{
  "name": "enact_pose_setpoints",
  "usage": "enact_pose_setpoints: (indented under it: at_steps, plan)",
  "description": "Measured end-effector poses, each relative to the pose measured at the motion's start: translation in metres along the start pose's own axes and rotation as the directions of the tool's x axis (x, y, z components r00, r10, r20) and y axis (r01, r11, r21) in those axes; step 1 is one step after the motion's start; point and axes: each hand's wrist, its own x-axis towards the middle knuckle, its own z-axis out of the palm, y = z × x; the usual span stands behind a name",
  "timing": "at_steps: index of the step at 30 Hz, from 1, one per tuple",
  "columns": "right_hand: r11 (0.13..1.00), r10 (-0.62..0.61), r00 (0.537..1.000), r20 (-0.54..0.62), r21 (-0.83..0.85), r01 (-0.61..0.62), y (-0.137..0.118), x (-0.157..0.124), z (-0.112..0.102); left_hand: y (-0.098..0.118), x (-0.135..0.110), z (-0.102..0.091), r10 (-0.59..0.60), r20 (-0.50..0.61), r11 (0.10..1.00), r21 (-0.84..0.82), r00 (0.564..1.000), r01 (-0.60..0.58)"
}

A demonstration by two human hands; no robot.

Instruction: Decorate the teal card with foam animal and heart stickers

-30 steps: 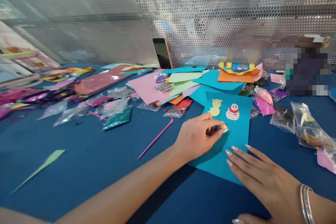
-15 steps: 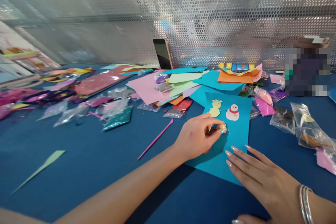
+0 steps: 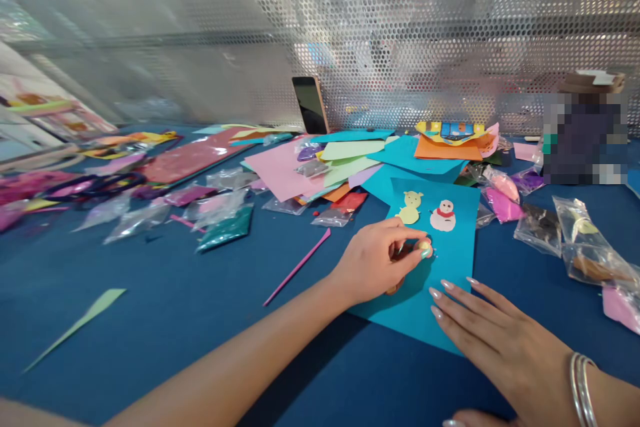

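A turquoise paper sheet (image 3: 453, 260) lies on the blue table, with a yellow snowman cut-out (image 3: 411, 207) and a white and red snowman cut-out (image 3: 443, 215) stuck near its far edge. My left hand (image 3: 374, 259) rests on the sheet's left side, fingers pinched on a small pale cut-out piece (image 3: 423, 247) pressed to the paper. My right hand (image 3: 493, 333) lies flat with fingers stretched out on the sheet's near right corner. Silver bangles (image 3: 583, 387) ring that wrist.
Coloured paper sheets (image 3: 320, 163) pile up behind the turquoise sheet. A phone (image 3: 310, 105) leans on the perforated metal wall. Plastic bags of craft bits (image 3: 583, 240) lie at right and left (image 3: 150, 210). A pink strip (image 3: 297, 265) and a green paper sliver (image 3: 75, 327) lie at left.
My left hand has barely shifted, its fingertips working the small piece on the sheet. The sheet has slid slightly. My right hand stays flat.
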Motion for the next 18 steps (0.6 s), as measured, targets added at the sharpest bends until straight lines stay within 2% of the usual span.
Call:
enact_pose_setpoints:
  at_steps: [6,13,18]
  plan:
    - [0.999,0.017,0.998,0.068,0.025,-0.019,0.0,-0.0003,-0.0033,-0.0028,-0.0022,0.0015,-0.01,-0.038,1.0,0.001,0.999,0.01]
    - [1.0,-0.009,1.0,0.02,-0.004,0.009,0.0009,-0.0012,-0.0018,-0.0051,-0.0038,0.0027,0.007,-0.053,1.0,0.011,0.999,-0.007]
    - [0.996,-0.037,0.999,0.003,-0.083,0.037,0.0011,-0.002,0.0,-0.0009,-0.0019,0.0015,-0.031,-0.004,0.999,0.019,0.999,0.031]
